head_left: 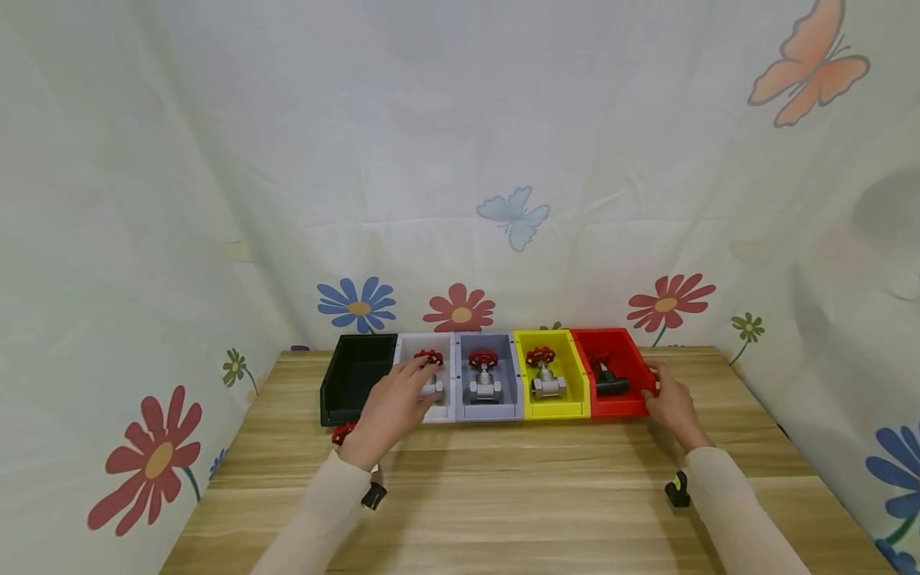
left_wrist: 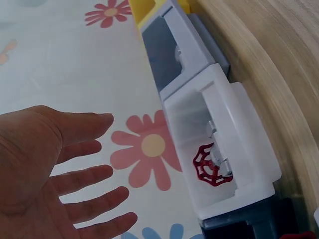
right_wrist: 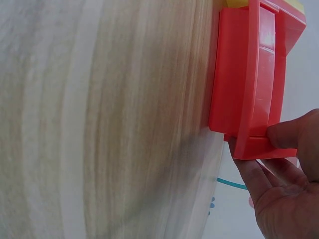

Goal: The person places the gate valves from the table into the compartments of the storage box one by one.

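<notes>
My left hand (head_left: 391,407) hovers above the white bin (left_wrist: 249,144), fingers extended and holding nothing. Inside that bin lies a metal valve with a red handwheel (left_wrist: 213,165), partly covered by the hand in the head view. At the far right of the row, my right hand (head_left: 674,407) grips the side wall of the red bin (right_wrist: 254,99), thumb inside and fingers outside. The red bin contains a black T-shaped piece (head_left: 612,385) and a dark red handwheel. Similar valves sit in the lavender bin, a valve (head_left: 485,385), and the yellow bin, another valve (head_left: 548,383).
A black bin (head_left: 332,407) ends the row at left. Near my left wrist, another red handwheel (head_left: 343,433) shows on the wooden table (head_left: 532,495), partly hidden by the arm. Behind the bins hangs a curtain (head_left: 402,160) with flowers and butterflies.
</notes>
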A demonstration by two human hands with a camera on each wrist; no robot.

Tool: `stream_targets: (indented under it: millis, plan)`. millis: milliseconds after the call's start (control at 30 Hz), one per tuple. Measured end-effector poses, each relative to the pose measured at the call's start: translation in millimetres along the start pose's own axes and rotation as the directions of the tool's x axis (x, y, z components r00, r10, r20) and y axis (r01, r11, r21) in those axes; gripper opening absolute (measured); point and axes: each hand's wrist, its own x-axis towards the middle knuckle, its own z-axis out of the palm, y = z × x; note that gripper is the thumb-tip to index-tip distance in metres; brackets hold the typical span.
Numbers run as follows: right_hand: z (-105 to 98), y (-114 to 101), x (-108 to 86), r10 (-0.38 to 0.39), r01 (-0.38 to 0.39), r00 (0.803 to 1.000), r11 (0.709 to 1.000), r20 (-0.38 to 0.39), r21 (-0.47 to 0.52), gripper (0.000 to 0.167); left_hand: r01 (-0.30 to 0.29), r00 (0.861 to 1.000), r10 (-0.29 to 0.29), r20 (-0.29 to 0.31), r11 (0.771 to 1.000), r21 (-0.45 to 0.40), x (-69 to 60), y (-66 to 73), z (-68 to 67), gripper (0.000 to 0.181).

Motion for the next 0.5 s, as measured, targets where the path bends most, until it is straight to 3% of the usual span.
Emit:
stream_targets:
  millis: [200,500]
  plan:
    - [0,2,1.7,0.011,-0.012,1.000,1.000,0.021,0.009,0.059,0.006,1.000,-0.006,-0.002,1.000,0.002,-14.3,-1.0,-15.0,0.054]
    - [1,1,2.1,0.002,-0.002,1.000,1.000,0.014,0.003,0.058,0.005,0.999,-0.004,-0.041,1.000,0.030,-33.7,-4.6,-26.6,0.057]
